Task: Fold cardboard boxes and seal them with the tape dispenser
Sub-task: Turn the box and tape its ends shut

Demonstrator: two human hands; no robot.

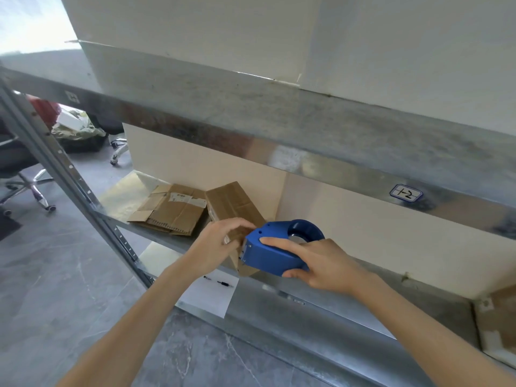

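A grey metal shelf (335,308) stands against a pale wall, over a dark marbled floor (55,275), with an office chair (25,174) off to the left. On the shelf lies a flattened cardboard sheet (173,210), and just right of it a folded cardboard box (234,203). The left hand (217,247) has its grip closed over the box's near end, fingers curled on the top. The right hand (324,266) holds the blue tape dispenser (276,252), index finger straight along its side and thumb underneath, its front pressed against that same end. A white paper (212,294) with two pens (220,282) lies below.
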